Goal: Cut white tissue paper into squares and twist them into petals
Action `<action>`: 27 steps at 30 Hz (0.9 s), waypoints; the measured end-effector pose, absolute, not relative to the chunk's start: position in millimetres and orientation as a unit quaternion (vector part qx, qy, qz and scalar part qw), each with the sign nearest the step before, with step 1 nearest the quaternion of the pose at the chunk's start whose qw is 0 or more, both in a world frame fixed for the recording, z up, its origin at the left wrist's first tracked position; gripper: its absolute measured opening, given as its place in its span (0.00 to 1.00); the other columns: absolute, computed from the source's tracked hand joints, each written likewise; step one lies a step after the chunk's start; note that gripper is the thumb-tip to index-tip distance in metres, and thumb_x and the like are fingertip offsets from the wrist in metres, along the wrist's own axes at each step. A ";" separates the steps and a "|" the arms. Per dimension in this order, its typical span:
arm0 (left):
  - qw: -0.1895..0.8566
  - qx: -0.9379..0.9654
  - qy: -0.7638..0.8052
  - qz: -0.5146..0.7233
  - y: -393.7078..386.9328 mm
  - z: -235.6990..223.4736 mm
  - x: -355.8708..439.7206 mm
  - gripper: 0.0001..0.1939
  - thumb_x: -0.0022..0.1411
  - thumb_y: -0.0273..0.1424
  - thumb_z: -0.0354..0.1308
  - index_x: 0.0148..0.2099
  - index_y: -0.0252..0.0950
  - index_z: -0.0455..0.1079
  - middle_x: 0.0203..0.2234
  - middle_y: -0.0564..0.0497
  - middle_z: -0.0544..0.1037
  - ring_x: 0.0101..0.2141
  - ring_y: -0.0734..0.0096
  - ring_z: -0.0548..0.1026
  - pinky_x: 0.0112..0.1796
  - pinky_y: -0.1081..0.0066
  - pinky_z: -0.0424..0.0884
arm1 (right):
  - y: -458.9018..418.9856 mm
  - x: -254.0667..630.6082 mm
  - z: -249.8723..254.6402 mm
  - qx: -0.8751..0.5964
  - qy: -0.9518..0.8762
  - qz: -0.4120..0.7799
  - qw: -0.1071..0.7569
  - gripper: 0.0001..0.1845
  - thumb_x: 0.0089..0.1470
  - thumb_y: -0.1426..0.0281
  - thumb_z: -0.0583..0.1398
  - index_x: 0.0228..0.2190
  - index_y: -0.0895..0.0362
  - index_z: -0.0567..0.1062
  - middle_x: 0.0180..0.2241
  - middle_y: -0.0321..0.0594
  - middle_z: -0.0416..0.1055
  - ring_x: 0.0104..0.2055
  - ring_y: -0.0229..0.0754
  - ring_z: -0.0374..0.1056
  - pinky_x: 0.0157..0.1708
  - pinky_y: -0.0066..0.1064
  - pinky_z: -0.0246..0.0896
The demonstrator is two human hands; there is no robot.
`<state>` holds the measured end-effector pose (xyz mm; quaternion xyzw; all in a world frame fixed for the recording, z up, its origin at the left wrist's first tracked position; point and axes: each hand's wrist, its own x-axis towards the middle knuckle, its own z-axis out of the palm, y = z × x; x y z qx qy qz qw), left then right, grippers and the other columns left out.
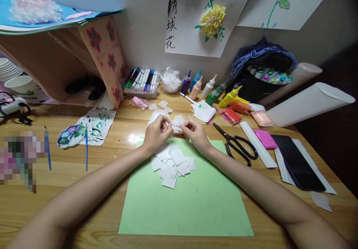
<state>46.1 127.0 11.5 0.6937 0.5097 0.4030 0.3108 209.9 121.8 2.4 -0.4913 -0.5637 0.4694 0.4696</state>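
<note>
My left hand point(157, 132) and my right hand point(195, 133) meet above the far edge of a light green paper sheet point(190, 204). Both pinch a small crumpled piece of white tissue point(176, 125) between their fingertips. Just below the hands, a pile of several white tissue squares point(172, 163) lies on the green sheet. More white squares point(162, 105) lie scattered on the wooden table point(56, 189) beyond the hands.
Black scissors point(237, 144) lie right of the green sheet, with a pink pad point(265, 138) and a black phone point(298, 163) further right. Markers point(141, 80), paint bottles point(201, 87) and a tissue bowl point(171, 80) line the wall. A palette point(71, 135) and brushes point(86, 150) lie at the left.
</note>
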 end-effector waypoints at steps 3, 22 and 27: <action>0.320 0.677 0.517 0.415 128.5 11.3 45.8 0.02 0.57 0.30 0.51 0.34 0.37 0.61 0.16 0.60 0.63 0.19 0.78 0.62 0.25 0.76 0.57 | 121.9 210.8 1.4 -0.491 -0.553 0.470 0.482 0.11 0.47 0.64 0.59 0.21 0.55 0.63 0.16 0.29 0.57 0.19 0.33 0.52 0.19 0.27 0.46; 0.229 0.619 0.639 0.396 140.4 5.7 36.0 0.09 0.57 0.31 0.53 0.42 0.38 0.66 0.19 0.56 0.68 0.24 0.72 0.67 0.26 0.72 0.56 | 127.4 215.0 -9.6 -0.537 -0.591 0.402 0.448 0.10 0.51 0.66 0.58 0.36 0.56 0.66 0.25 0.33 0.62 0.25 0.35 0.57 0.26 0.27 0.53; 0.239 0.591 0.618 0.460 142.4 5.5 35.1 0.15 0.57 0.25 0.50 0.48 0.37 0.60 0.29 0.53 0.69 0.29 0.72 0.68 0.33 0.70 0.63 | 127.2 216.7 -7.3 -0.520 -0.569 0.375 0.515 0.10 0.52 0.69 0.58 0.35 0.54 0.60 0.29 0.32 0.60 0.26 0.34 0.56 0.26 0.27 0.54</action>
